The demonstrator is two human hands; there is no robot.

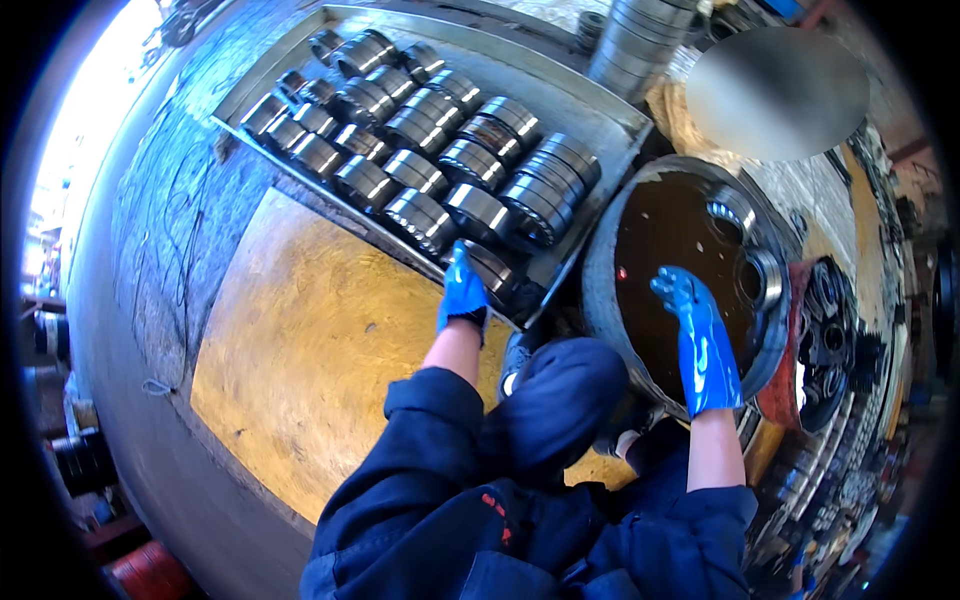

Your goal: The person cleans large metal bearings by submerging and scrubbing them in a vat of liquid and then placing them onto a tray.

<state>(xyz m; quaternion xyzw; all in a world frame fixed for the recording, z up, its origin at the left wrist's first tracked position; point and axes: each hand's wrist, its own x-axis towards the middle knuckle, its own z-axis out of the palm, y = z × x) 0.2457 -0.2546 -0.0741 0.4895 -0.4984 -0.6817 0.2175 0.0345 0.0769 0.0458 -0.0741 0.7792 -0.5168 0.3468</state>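
Both my hands wear blue rubber gloves. My left hand [464, 292] is at the near edge of a metal tray [385, 232], its fingers closed against the side of a shiny steel bearing [488, 268] in the near corner. Part of that grip is hidden behind the glove. Rows of similar steel bearings [415, 172] fill much of the tray. Over a round tub [600, 265] of dark brown liquid [655, 235] hangs my right hand [695, 325], with slightly bent fingers apart and nothing visible in them. Two bearings [765, 278] sit at the tub's right inner side, partly in the liquid.
A red container [790, 370] holding dark rings stands right of the tub. Behind the tray rises a stack of metal rings [640, 45]. A yellow board [300, 350] lies on the floor at the left, near a thin cable [185, 250]. My knee [570, 385] is close to the tub.
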